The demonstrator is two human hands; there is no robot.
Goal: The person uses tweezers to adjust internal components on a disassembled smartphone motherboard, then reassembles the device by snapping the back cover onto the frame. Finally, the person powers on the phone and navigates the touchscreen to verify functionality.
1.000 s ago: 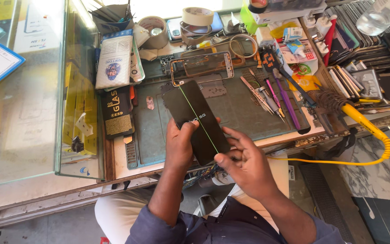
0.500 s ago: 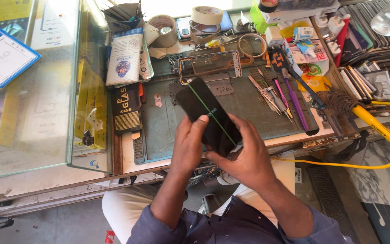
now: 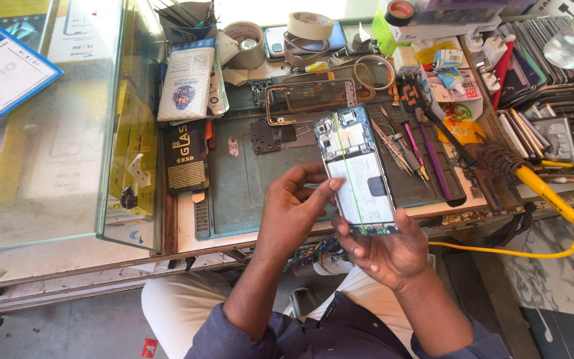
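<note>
While I watched through the head view, my right hand (image 3: 383, 249) gripped the near end of an opened phone (image 3: 355, 173), its back off and its insides showing, held above the green mat (image 3: 247, 186) on the worktop (image 3: 181, 226). My left hand (image 3: 290, 213) grasped the phone's left edge, fingers curled round it. A phone frame (image 3: 310, 100) lay farther off, tweezers (image 3: 393, 143) just right.

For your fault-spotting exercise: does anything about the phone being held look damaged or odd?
Yes. The phone, held between the left hand and right hand, has no back cover, so its battery and circuit board are bare. A thin green line runs down its length, which looks unusual. A separate phone frame lies on the mat.
</note>
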